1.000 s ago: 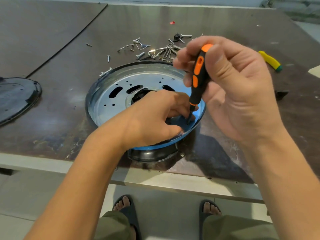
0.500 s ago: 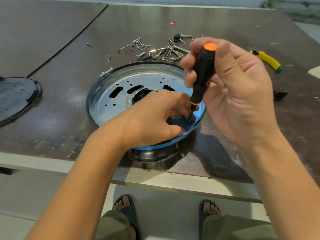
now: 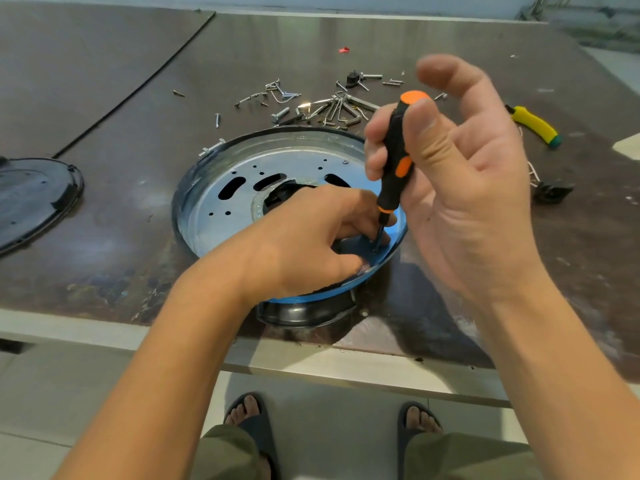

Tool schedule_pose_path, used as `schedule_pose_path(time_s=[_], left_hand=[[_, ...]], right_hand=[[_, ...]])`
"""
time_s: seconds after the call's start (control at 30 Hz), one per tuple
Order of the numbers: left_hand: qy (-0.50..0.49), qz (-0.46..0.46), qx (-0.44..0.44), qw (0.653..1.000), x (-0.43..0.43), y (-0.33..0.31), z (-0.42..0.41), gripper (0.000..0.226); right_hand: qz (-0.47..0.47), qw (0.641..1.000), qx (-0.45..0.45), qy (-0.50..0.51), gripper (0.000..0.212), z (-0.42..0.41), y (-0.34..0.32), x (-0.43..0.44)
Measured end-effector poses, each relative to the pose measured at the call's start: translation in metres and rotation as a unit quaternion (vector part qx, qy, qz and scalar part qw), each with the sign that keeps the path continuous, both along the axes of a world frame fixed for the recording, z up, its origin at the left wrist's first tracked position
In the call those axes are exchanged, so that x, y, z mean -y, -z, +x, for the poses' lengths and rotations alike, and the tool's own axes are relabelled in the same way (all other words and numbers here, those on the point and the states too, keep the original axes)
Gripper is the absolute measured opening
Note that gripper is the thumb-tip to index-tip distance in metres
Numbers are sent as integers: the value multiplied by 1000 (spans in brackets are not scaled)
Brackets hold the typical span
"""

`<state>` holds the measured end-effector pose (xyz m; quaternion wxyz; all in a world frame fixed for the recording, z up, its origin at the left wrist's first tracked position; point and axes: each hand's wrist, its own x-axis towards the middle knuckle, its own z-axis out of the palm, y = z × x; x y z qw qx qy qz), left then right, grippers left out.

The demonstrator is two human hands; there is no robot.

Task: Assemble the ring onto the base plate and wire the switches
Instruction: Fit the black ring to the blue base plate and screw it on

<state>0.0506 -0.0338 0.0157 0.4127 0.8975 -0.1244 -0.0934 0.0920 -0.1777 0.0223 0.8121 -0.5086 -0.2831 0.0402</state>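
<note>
Left hand (image 3: pixel 304 251) lies inside the plate (image 3: pixel 211 233), knuckles up, with its fingers curled down at the plate's 4 o'clock edge, where the driver tip meets the metal. Whether those fingers pinch a screw cannot be told, because they hide the tip and whatever sits under it. Right hand (image 3: pixel 464 202) grips the driver (image 3: pixel 394 157) by its black-and-orange handle, thumb on one side and lower fingers on the other. The forefinger is lifted clear and blurred. The hands are close together and joined only through the tool.

The plate rests on a black housing (image 3: pixel 304 313) at the near edge of the table (image 3: pixel 104 237), directly in front of the person. The fixing point lies toward 7 o'clock from the right hand, under the left fingertips. The driver's long axis runs nearly upright, cap leaning toward 1 o'clock.

Judgement: a screw is probably being run in at the rim, so the ring-to-plate step is in hand and no wiring is evident. The next turn requires the shaft to line up with the hole; the lean could let the tip slip out. The left hand is nearer to steady the fastener.

Loose screws (image 3: pixel 332 109) lie at 12 o'clock of the plate, a yellow tool (image 3: pixel 533 126) at 2 o'clock and a black cover (image 3: pixel 34 199) at 9 o'clock.
</note>
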Motion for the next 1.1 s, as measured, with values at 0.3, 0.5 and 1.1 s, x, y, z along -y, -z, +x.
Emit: schedule_pose_path(time_s=[0.3, 0.5, 1.1], left_hand=[[-6, 1, 4, 1000, 1, 0, -1, 48], [1, -4, 8, 1000, -1, 1, -1, 44], [-3, 2, 7, 1000, -3, 3, 0, 50]], right_hand=[[-34, 999, 17, 21, 13, 3, -6, 6], [-2, 999, -28, 22, 9, 8, -5, 6], [-10, 1000, 10, 17, 13, 8, -5, 9]])
